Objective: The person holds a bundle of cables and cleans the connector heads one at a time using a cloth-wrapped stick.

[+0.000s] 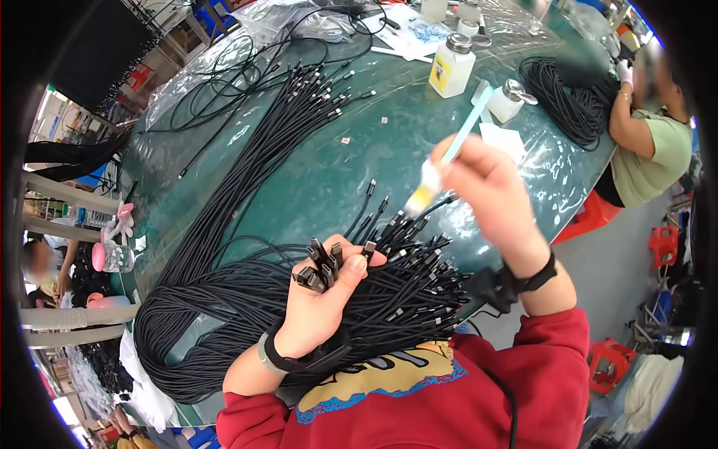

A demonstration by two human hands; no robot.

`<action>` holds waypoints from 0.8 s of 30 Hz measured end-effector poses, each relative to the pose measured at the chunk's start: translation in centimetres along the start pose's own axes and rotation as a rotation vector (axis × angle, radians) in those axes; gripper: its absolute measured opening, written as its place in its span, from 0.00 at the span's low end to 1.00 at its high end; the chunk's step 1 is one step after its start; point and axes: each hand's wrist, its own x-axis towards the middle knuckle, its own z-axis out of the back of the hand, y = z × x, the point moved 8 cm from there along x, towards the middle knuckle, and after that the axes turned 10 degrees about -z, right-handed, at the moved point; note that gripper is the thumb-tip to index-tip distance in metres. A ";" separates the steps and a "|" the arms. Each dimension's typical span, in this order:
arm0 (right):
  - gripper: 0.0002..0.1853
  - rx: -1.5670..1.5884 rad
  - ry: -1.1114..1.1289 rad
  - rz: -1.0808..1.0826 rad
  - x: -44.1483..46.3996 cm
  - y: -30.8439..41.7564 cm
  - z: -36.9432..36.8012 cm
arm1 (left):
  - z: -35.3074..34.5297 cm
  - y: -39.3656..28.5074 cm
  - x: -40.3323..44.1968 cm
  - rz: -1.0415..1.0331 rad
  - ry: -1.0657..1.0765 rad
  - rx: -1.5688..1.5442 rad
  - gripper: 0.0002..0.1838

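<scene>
My left hand (318, 307) is closed round several black cable connectors (321, 263), their ends pointing up past the thumb. In my right hand (490, 183) is a light-blue toothbrush (467, 123), tilted, with what look like bristles at its upper end. A blurred white and yellow piece (424, 196) sticks out below the fingers, close above some cable ends; I cannot make out what it is. Under and beside my left hand lies a thick bundle of black cables (224, 277), curving round at the left, with many connectors (419, 284) spread at the right.
Another row of cable ends (321, 86) lies farther back on the green table (299, 179). A white bottle with a yellow label (452, 67) and a smaller bottle (507, 101) stand behind my right hand. A coiled cable bundle (568, 101) lies near a co-worker (651, 142).
</scene>
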 end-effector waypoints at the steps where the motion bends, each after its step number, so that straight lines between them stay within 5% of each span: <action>1: 0.04 -0.053 0.056 -0.028 -0.6 -0.1 -1.5 | 0.0 0.0 0.0 0.000 0.006 0.017 0.08; 13: 0.03 -0.457 0.112 0.380 -1.9 1.8 -4.3 | 0.0 0.0 -0.2 0.019 -0.024 -0.052 0.08; 24: 0.03 -0.497 0.066 0.461 -2.3 2.8 -4.3 | 0.2 0.1 -0.1 -0.007 -0.068 -0.062 0.10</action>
